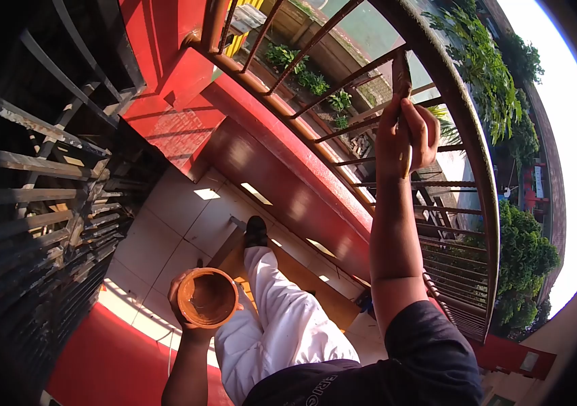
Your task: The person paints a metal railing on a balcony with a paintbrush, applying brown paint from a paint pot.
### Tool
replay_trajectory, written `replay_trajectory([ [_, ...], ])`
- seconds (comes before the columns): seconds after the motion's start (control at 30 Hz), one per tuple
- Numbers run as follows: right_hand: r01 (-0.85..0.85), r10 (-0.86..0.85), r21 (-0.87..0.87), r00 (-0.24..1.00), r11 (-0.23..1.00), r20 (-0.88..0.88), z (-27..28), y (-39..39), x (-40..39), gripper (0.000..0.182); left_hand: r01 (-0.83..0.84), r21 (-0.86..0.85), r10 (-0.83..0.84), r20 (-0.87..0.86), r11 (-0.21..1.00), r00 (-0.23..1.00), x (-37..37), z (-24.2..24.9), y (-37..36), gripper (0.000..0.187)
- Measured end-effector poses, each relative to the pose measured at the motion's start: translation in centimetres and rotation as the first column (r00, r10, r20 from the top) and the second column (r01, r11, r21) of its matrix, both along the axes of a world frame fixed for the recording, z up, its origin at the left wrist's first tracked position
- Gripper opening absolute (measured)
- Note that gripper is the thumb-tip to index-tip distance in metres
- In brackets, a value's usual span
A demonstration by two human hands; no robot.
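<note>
My left hand point(179, 301) is wrapped round a small brown clay pot point(208, 298), held low beside my legs. Its round mouth faces up, showing reddish-brown inner walls. High on the right, my right hand point(415, 135) is closed on a paintbrush point(402, 76). Its dark bristle end points up and away from me, and the handle comes out below my fist. In this view the bristles overlap a thin bar of the metal railing point(369, 68), close under the thick curved top rail point(463, 101).
A red ledge point(288, 159) runs below the railing, joined to a red pillar point(173, 128). Dark metal bars point(31, 196) stand at the left. My shoe point(256, 231) is above a brown wooden surface point(332, 308) over pale floor tiles point(166, 237). Plants grow beyond the railing.
</note>
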State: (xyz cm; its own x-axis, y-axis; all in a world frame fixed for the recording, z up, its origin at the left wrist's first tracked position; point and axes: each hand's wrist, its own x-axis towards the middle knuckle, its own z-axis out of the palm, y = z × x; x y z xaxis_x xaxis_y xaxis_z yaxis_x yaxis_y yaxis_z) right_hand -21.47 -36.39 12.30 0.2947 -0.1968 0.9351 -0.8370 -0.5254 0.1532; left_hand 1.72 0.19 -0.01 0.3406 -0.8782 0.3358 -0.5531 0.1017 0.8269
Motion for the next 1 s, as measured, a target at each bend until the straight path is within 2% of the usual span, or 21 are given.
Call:
replay_trajectory([
  [0.1,-0.061,0.058,0.178,0.998,0.982,0.025,-2.9,1.0,0.1,0.017,0.002,0.008,-0.002,-0.033,1.0,0.999,0.0,-0.8,0.2,0.119],
  [0.13,-0.056,0.052,0.113,0.998,0.992,0.038,-2.7,1.4,0.3,0.015,0.001,0.028,0.0,-0.019,1.0,1.0,0.1,-0.8,0.4,0.12],
  [0.17,-0.046,0.041,0.075,0.997,0.996,0.067,-2.8,1.4,-0.1,0.026,-0.001,0.053,0.001,-0.003,0.999,1.0,0.2,-0.8,0.5,0.121],
  [0.2,-0.03,0.03,0.004,0.998,1.0,0.057,-1.9,1.2,0.0,0.025,0.009,0.052,-0.006,-0.062,0.999,0.998,0.2,-1.0,0.4,0.119],
  [0.27,0.018,-0.011,-0.111,0.998,0.994,0.062,0.4,0.4,1.1,0.025,0.032,0.084,-0.027,-0.062,0.996,0.998,0.4,-1.1,0.4,0.119],
  [0.37,-0.031,0.022,0.068,0.991,0.997,0.132,-1.6,-0.3,1.4,0.014,0.035,0.063,-0.03,-0.088,0.997,0.996,0.0,-1.4,0.2,0.12],
  [0.4,0.004,-0.01,0.075,0.996,0.997,0.091,-2.1,0.3,1.4,0.017,0.034,0.038,-0.031,-0.065,0.999,0.997,0.0,-1.4,0.0,0.121],
  [0.5,-0.021,0.015,0.045,0.989,0.999,0.144,-1.7,1.4,1.5,0.023,0.028,0.07,-0.023,-0.072,0.997,0.997,0.2,-2.6,0.7,0.127],
  [0.53,-0.05,0.049,0.0,0.991,0.999,0.126,-0.9,1.1,1.9,0.024,0.038,0.128,-0.029,-0.077,0.991,0.997,0.3,-2.6,1.0,0.126],
  [0.63,-0.003,0.0,0.02,0.991,1.0,0.13,0.3,-0.4,2.8,0.012,0.066,0.229,-0.045,-0.098,0.971,0.994,0.6,-2.4,1.1,0.125],
  [0.67,0.015,-0.024,0.052,0.984,0.999,0.178,0.3,-0.7,2.5,0.007,0.064,0.187,-0.052,-0.069,0.98,0.996,0.4,-2.2,0.5,0.125],
  [0.7,0.097,-0.096,-0.073,0.995,0.993,0.011,0.7,-0.7,1.8,0.011,0.061,0.159,-0.046,-0.092,0.985,0.995,0.3,-2.2,0.4,0.124],
  [0.77,0.071,-0.063,-0.082,0.993,0.994,0.095,0.6,0.1,0.7,0.014,0.053,0.102,-0.039,-0.138,0.993,0.99,0.0,-2.3,0.0,0.122],
  [0.8,0.151,-0.15,-0.096,0.989,0.984,0.011,0.9,1.0,0.7,0.017,0.051,0.09,-0.036,-0.158,0.995,0.987,-0.1,-2.5,0.0,0.121],
  [0.83,-0.007,0.014,-0.038,0.984,0.999,0.178,0.4,1.1,1.4,0.015,0.048,0.078,-0.033,-0.18,0.996,0.983,-0.2,-2.6,-0.1,0.12],
  [0.9,-0.05,0.047,0.02,0.989,0.999,0.14,0.2,0.7,2.3,0.014,0.054,0.094,-0.036,-0.191,0.994,0.981,0.0,-2.7,0.0,0.118],
  [0.93,-0.082,0.088,-0.058,0.988,0.995,0.123,0.3,-0.5,2.3,0.021,0.058,0.103,-0.037,-0.195,0.993,0.98,0.2,-2.7,0.0,0.117],
  [0.97,-0.023,0.031,-0.053,0.987,0.998,0.158,0.5,-1.1,2.5,0.018,0.057,0.118,-0.036,-0.173,0.991,0.984,0.4,-2.5,0.0,0.117],
  [1.0,0.071,-0.064,-0.092,0.995,0.993,0.078,0.8,-1.2,1.9,0.017,0.054,0.133,-0.033,-0.15,0.99,0.988,0.6,-2.3,-0.1,0.117],
])
